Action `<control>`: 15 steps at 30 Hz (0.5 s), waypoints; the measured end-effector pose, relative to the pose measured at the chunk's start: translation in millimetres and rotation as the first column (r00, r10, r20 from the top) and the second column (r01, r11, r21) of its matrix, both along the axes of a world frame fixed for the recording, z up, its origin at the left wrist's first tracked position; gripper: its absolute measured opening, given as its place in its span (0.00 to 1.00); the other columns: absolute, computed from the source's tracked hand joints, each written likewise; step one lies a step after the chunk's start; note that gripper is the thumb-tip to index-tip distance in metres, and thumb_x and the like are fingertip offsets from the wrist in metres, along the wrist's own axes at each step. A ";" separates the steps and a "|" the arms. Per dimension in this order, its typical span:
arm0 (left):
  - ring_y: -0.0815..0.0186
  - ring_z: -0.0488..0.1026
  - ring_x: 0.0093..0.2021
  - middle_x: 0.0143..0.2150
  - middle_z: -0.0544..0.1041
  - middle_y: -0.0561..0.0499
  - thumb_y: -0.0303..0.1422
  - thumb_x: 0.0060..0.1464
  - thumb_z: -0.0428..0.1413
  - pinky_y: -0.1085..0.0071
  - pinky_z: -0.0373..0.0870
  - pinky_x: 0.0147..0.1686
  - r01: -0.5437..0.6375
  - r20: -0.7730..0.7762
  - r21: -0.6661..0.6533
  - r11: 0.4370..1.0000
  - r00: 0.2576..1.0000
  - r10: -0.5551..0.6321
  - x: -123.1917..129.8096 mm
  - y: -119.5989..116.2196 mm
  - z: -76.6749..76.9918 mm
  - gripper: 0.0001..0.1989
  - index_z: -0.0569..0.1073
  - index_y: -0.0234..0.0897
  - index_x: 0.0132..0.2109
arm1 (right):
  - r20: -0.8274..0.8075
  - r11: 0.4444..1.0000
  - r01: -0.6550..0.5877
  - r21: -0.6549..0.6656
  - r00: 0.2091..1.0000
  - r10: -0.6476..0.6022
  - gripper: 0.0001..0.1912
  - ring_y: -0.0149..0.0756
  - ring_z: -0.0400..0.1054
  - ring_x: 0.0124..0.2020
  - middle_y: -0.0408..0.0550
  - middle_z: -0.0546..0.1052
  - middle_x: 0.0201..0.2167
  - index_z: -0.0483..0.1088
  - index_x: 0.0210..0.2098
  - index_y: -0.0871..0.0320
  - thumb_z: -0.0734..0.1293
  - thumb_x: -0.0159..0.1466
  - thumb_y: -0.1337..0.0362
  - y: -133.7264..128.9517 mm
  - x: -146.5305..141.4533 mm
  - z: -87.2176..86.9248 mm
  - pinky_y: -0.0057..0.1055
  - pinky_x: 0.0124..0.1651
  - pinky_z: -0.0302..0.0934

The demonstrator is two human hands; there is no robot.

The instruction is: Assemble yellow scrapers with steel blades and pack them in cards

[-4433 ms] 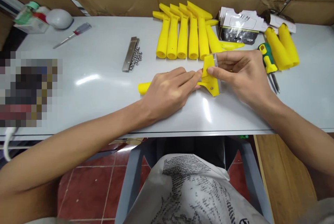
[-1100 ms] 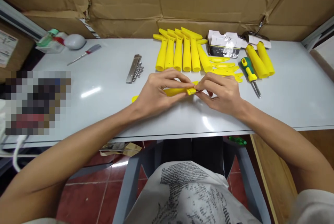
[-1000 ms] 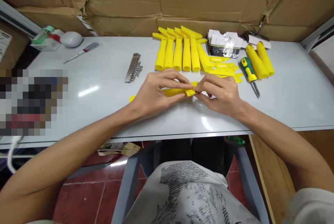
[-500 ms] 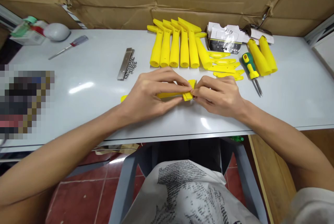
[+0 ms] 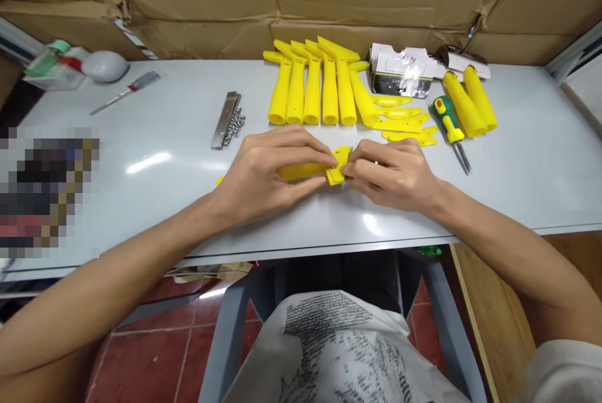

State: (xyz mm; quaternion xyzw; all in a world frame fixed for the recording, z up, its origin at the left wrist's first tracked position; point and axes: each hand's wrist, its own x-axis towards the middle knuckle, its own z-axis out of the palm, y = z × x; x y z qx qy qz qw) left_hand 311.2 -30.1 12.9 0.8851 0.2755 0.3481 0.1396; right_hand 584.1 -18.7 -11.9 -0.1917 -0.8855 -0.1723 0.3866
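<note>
A yellow plastic scraper handle (image 5: pixel 302 171) lies crosswise under my left hand (image 5: pixel 270 171), its end showing past the wrist side. My left thumb and fingers close around its head, with a fingertip on the face of the yellow clamping plate (image 5: pixel 341 158). My right hand (image 5: pixel 395 171) pinches the right edge of that same head between thumb and fingers. A thin greyish edge shows at the head's right side; my right fingers hide most of it. Close behind my hands lie several loose yellow plates (image 5: pixel 399 125).
Several yellow handles (image 5: pixel 311 93) stand in a row at the back, with two more (image 5: pixel 465 105) at right. Metal blades (image 5: pixel 226 120) lie beside small screws (image 5: pixel 235 125). A green-yellow screwdriver (image 5: pixel 449 121), another screwdriver (image 5: pixel 134 88) and a blade box (image 5: pixel 399 74) are on the table.
My left fingertips have drawn back from the right edge of the head, so more of the yellow plate's face shows. The right hand still pinches the edge.
</note>
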 end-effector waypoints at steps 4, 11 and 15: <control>0.59 0.88 0.49 0.52 0.92 0.48 0.27 0.74 0.67 0.63 0.83 0.54 0.007 -0.014 0.023 1.000 1.000 -0.006 -1.8 -0.7 1.3 0.11 0.90 0.48 0.55 | -0.019 1.000 -0.003 0.016 1.000 0.003 0.11 0.24 0.67 0.28 0.38 0.81 0.35 0.76 0.42 0.55 0.66 0.80 0.72 0.7 -0.3 0.3 0.31 0.28 0.51; 0.59 0.91 0.52 0.54 0.93 0.49 0.25 0.75 0.66 0.63 0.88 0.56 -0.069 0.068 0.071 0.995 0.996 0.064 7.4 -6.8 -6.2 0.13 0.90 0.48 0.57 | -0.192 0.998 -0.021 -0.053 0.981 0.011 0.09 0.23 0.65 0.25 0.38 0.81 0.33 0.76 0.41 0.57 0.69 0.81 0.67 0.1 -9.6 -1.3 0.30 0.28 0.54; 0.59 0.92 0.53 0.56 0.93 0.52 0.28 0.74 0.65 0.61 0.91 0.57 -0.149 0.115 -0.071 0.986 0.981 0.157 9.8 -14.9 -4.8 0.14 0.91 0.51 0.57 | -0.238 0.985 -0.085 -0.152 0.970 0.047 0.09 0.23 0.64 0.23 0.39 0.82 0.32 0.79 0.45 0.57 0.70 0.83 0.62 6.7 -7.0 6.5 0.29 0.30 0.56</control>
